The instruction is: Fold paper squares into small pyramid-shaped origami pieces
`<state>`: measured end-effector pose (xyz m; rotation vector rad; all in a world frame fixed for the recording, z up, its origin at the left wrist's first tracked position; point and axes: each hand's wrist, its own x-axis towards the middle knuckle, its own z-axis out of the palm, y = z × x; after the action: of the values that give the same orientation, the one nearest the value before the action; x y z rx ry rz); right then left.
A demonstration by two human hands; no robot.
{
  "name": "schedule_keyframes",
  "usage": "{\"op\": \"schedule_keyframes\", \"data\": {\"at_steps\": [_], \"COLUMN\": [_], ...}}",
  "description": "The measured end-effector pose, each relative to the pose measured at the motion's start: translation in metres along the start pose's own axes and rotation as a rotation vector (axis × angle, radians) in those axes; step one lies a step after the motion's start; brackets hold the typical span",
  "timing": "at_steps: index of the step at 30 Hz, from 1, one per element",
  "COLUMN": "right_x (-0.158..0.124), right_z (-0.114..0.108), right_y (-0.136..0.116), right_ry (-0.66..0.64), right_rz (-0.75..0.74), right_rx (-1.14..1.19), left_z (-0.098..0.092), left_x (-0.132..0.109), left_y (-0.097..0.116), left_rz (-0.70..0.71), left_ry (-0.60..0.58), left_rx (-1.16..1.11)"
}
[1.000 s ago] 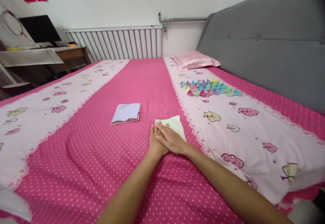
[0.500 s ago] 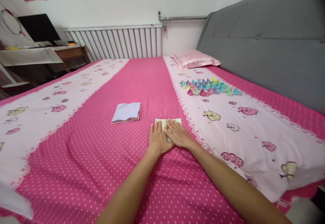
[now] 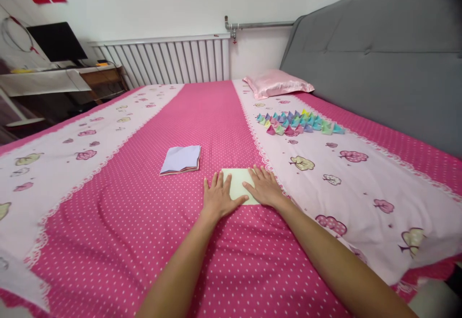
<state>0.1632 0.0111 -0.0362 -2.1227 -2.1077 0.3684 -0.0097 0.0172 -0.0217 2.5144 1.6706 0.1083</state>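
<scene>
A pale yellow-green sheet of paper [image 3: 238, 183] lies flat on the pink dotted bedspread [image 3: 231, 265]. My left hand [image 3: 219, 197] rests palm down over its left edge, fingers spread. Over the right edge lies my right hand [image 3: 264, 187], also flat with the fingers apart. The paper's middle shows between the two hands; its side edges are partly covered. Further off to the left is a stack of square paper [image 3: 181, 159] with a lavender sheet on top.
Several small folded paper pieces [image 3: 298, 121] in mixed colours stand in rows at the right. Behind them lies a pink satin pillow [image 3: 277, 83] by the grey headboard [image 3: 382, 63]. A white radiator [image 3: 162, 60] lines the far wall, and a monitor [image 3: 56, 42] stands on a desk at left.
My hands have moved apart, the left one to the left and the right one to the right, uncovering the paper's middle. The paper stack stays in place on the bed.
</scene>
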Motion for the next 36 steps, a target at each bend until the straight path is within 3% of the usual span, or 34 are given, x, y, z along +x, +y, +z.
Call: {"op": "schedule_keyframes", "data": {"at_steps": [7, 12, 17, 23, 29, 36], "right_x": [-0.009, -0.010, -0.007, -0.005, -0.002, 0.000], "right_z": [-0.011, -0.023, -0.021, -0.016, -0.012, -0.009], "right_y": [0.021, 0.037, 0.047, 0.047, 0.041, 0.042], "right_ry": [0.144, 0.269, 0.198, 0.105, 0.069, 0.109], "right_rz": [0.005, 0.100, -0.014, -0.189, -0.144, -0.058], "right_rx": [0.042, 0.335, 0.624, 0.760, 1.087, 1.011], "left_z": [-0.008, -0.016, -0.014, -0.007, -0.009, -0.005], "left_x": [0.004, 0.012, 0.015, 0.016, 0.017, 0.019], "left_y": [-0.010, -0.030, -0.040, -0.038, -0.034, -0.035], "left_rz": [-0.116, -0.111, -0.004, 0.027, -0.080, -0.119], "left_ry": [0.128, 0.284, 0.182, 0.112, 0.109, 0.131], "left_rx": [-0.072, -0.319, -0.601, -0.788, -1.087, -1.195]}}
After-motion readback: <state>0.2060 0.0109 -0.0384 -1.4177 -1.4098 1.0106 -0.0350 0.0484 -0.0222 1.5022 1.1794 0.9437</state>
